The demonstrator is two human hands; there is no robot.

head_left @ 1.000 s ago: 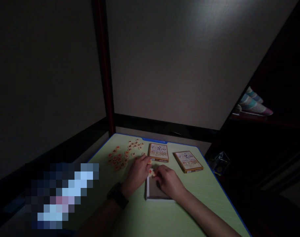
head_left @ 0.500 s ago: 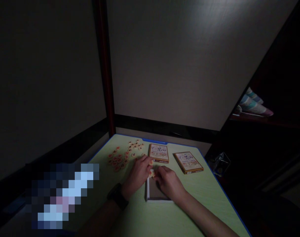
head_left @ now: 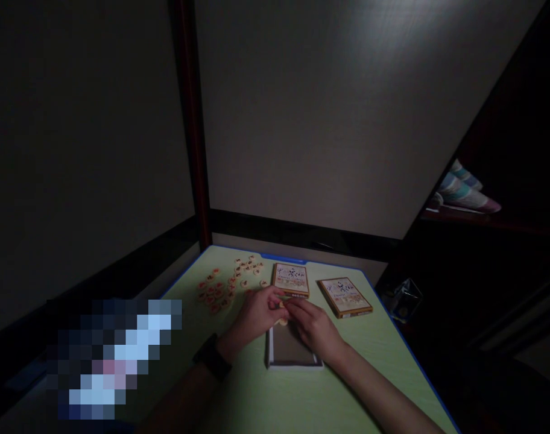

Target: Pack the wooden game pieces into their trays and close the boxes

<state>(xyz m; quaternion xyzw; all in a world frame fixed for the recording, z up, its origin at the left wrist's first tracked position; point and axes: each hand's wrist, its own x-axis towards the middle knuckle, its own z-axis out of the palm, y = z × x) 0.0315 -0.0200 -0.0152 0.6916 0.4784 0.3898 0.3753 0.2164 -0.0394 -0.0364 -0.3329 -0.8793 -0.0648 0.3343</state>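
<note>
Two bare hands met above the far end of a shallow, open, white-edged box with a brownish inside point(head_left: 289, 348). The left hand point(head_left: 260, 310) was partly curled, its thumb and fingers drawn near each other; the right hand point(head_left: 313, 328) was bent inward, its fingertips close together. Between their fingertips was a small, round, pale piece point(head_left: 282, 306), though which hand gripped it could not be told. Another small, pale disc point(head_left: 281, 322) showed just below the fingertips, over the box's far end.

Beyond the left hand and to its left lay scattered round wooden-looking pieces with red markings point(head_left: 218, 294) and others with dark markings point(head_left: 243, 283). Just beyond the fingertips lay a flat, brown-edged printed box point(head_left: 290, 278); a similar flat box point(head_left: 345, 295) lay beyond the right hand, to its right. All rested on a pale green, blue-edged table point(head_left: 369, 337).
</note>
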